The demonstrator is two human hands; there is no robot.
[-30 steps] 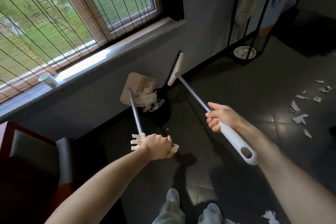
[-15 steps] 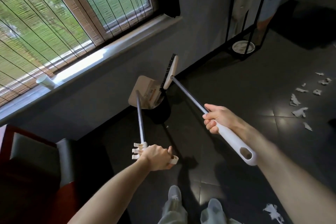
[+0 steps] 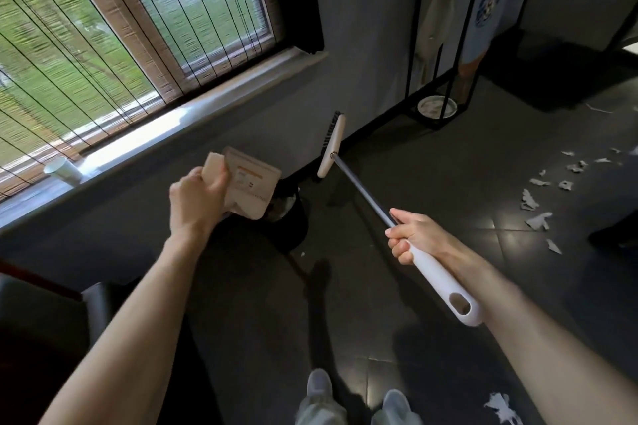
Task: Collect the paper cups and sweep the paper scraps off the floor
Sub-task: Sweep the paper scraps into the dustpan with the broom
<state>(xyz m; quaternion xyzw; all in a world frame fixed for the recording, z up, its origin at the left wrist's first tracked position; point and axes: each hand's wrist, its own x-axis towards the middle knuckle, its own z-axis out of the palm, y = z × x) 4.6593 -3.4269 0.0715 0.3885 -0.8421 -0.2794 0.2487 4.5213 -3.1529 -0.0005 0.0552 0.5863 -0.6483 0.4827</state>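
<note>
My left hand [image 3: 197, 201] grips the beige dustpan [image 3: 251, 187], tipped up over a black bin [image 3: 289, 225] by the wall; white paper shows inside the bin. My right hand [image 3: 411, 235] holds the broom's white handle [image 3: 445, 286], and the broom head [image 3: 330, 145] is raised near the wall. White paper scraps [image 3: 538, 207] lie scattered on the dark floor at the right, and another scrap [image 3: 502, 407] lies beside my feet. A white paper cup [image 3: 63, 170] stands on the window sill at the left.
A black metal stand [image 3: 443, 45] with a round dish [image 3: 436, 106] at its base is against the wall ahead. A dark red seat [image 3: 41, 321] is at the lower left. A grey sofa [image 3: 583, 10] fills the far right corner. The window sill [image 3: 193, 128] runs along the left.
The dustpan has swung up close to me, tipped over the bin, and the paper on it is gone. My left hand is raised. The broom stays about where it was.
</note>
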